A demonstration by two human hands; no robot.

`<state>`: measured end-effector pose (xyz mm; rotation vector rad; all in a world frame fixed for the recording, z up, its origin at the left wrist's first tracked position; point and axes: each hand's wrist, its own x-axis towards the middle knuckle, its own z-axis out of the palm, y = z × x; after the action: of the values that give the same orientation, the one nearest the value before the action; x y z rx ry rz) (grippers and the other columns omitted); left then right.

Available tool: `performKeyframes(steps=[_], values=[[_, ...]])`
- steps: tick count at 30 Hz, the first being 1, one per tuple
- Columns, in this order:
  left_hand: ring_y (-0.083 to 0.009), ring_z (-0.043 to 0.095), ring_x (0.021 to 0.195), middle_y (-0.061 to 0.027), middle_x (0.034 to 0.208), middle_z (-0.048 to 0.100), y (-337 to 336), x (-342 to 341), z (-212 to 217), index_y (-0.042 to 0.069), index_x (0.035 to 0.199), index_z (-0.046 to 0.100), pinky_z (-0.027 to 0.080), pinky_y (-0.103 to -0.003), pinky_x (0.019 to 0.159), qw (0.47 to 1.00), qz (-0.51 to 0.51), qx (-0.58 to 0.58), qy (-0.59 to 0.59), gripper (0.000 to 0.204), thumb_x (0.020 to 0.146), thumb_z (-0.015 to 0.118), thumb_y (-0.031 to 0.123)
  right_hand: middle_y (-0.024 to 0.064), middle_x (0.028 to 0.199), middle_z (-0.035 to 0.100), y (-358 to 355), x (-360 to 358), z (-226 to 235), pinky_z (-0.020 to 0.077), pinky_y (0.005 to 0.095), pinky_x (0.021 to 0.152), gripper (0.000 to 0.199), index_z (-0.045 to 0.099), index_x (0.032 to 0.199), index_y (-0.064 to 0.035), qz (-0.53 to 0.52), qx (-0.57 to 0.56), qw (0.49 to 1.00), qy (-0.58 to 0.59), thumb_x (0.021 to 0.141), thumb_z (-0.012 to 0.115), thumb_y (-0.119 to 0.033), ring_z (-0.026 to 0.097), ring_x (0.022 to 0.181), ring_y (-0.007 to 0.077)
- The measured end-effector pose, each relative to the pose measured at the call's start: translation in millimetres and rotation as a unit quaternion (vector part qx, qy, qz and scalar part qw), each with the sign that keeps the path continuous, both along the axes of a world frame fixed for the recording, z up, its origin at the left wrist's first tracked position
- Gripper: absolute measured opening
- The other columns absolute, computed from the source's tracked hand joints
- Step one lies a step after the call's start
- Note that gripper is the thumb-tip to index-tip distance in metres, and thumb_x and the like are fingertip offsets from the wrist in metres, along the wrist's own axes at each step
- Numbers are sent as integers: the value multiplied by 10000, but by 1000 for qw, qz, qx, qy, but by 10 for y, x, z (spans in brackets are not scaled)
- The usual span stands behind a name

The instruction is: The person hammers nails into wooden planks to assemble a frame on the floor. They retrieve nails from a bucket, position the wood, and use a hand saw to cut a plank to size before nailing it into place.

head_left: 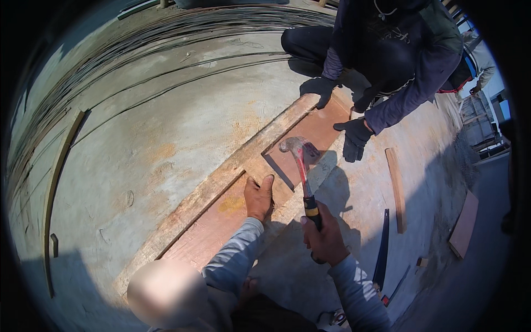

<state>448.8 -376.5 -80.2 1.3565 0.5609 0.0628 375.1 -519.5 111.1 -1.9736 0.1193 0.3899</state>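
Observation:
My right hand (326,235) grips the black and yellow handle of a claw hammer (304,171), its head raised over the wooden form. My left hand (259,198) is closed at a short wooden crosspiece (269,172), thumb and forefinger on its near side. The crosspiece lies across a reddish-brown plywood panel (213,227), against a long wooden board (204,185) along the panel's far side. Whether a nail is between my left fingers, I cannot tell. Opposite me a crouching person in black gloves has one glove (318,88) on the board's far end and the other (354,135) beside the panel.
On the concrete floor at right lie a wooden batten (396,191), a dark hand saw blade (383,246) and a plywood piece (463,224). A long timber strip (58,182) lies at left. Bundled steel rods (166,33) curve along the back. Another person (484,66) is partly visible far right.

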Motion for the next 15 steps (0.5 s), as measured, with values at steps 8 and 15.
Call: performKeyframes(steps=[8,15], values=[[-170,605,786,-113,910,689,-5,0,-12,-39,1019,594,500,-318,724,1000,-16,14,18,362,898,728,276,77,794,621,238,360,227,487,299,552,432,462,1365,-8,42,42,990,-130,968,596,-112,591,601,114],[-221,674,890,-168,1048,709,71,304,49,-48,1137,599,520,-354,806,991,-111,-53,-46,425,908,693,297,30,719,540,2,27,-24,426,247,482,382,427,1360,7,-84,101,989,-65,1004,517,-101,505,518,92]])
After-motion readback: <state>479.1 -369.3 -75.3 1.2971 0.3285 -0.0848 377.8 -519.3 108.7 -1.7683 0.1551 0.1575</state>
